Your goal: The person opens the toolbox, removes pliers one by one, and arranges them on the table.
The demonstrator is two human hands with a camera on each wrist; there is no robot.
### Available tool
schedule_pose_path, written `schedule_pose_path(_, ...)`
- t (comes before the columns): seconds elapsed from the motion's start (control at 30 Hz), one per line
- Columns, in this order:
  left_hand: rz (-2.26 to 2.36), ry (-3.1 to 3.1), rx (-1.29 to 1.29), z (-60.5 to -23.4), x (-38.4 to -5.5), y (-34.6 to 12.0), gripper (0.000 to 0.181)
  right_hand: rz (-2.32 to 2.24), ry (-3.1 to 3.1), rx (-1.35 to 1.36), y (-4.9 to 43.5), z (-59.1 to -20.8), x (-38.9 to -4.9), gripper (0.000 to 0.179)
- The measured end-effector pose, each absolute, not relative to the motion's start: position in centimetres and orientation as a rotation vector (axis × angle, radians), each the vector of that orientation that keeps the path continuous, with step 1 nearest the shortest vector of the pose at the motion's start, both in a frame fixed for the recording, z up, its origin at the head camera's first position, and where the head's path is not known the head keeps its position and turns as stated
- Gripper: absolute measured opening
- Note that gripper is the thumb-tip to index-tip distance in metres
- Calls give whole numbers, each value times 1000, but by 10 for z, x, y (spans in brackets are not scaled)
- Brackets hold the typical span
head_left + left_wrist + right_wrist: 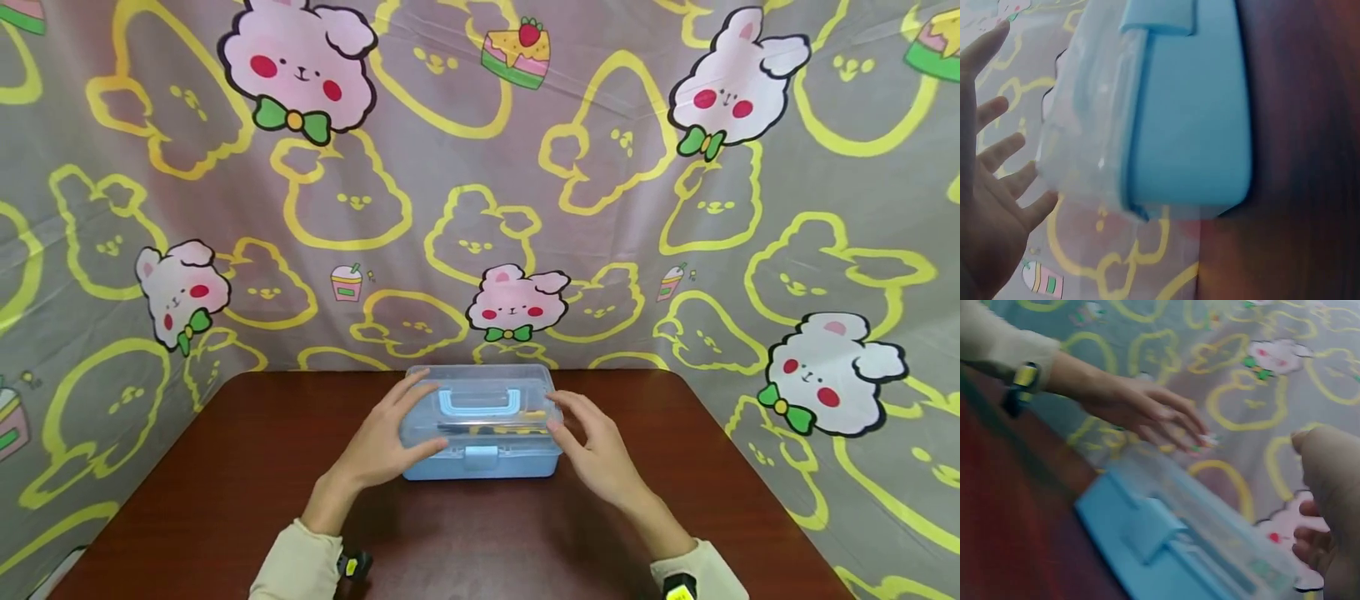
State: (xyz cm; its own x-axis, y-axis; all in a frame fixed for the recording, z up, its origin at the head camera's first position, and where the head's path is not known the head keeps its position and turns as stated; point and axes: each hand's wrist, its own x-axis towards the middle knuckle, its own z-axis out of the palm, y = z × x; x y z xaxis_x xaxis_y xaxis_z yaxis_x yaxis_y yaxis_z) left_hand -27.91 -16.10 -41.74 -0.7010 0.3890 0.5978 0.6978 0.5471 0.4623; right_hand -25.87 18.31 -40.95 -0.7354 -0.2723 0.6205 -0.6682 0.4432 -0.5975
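Currently both hands are at the latched storage box, judged to be a positioning step, with no hold taken. Left of the box: cream cloth sleeve [300, 554], then left hand [386, 446], wide open, fingers spread and thumb apart, grasping nothing; the left wrist view shows a gap between its palm and the box. Landmark itself, the storage box [442, 469], stands upright on the tabletop [247, 454], between the two hands. Base: opaque light-blue, probably moulded plastic, smooth, with rounded corners. On top of the box, clear lid [480, 377], glossy, closed; on that, blue carry handle [480, 412], a flattened U. At the box's front, blue latch [481, 457], a squarish tab lying over the seam, apparently fastened. Inside the box, yellow and dark slender items [510, 430], too blurred through the lid to identify. Right of the box: right hand [606, 458], open, fingers loosely bent, holding nothing; fingertip contact with the lid's end cannot be told. Beyond the box hangs a grey cloth backdrop [420, 179], rabbit-printed, softly creased; beneath it the wood-look tabletop is reddish-brown with a dull sheen. Judgement: gripping the box would call for both hands closing inward evenly on its ends; opening it, for a thumb under the latch.
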Motion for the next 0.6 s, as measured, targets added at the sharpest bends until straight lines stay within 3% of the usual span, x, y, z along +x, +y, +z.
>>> schedule_pose_path(0.17,-899,-2335,-893,-425,-284,-155,82,1520,-2178,991,168,-425,-246,29)
schedule_pose_path(0.33,-848,-2343,-889,-432,-294,-155,80,1854,-2298,1024,149,-443,-234,30)
schedule_pose_path(0.6,-810,-2367,-855,-449,-305,-157,77,2446,-2392,620,120,-470,-234,48)
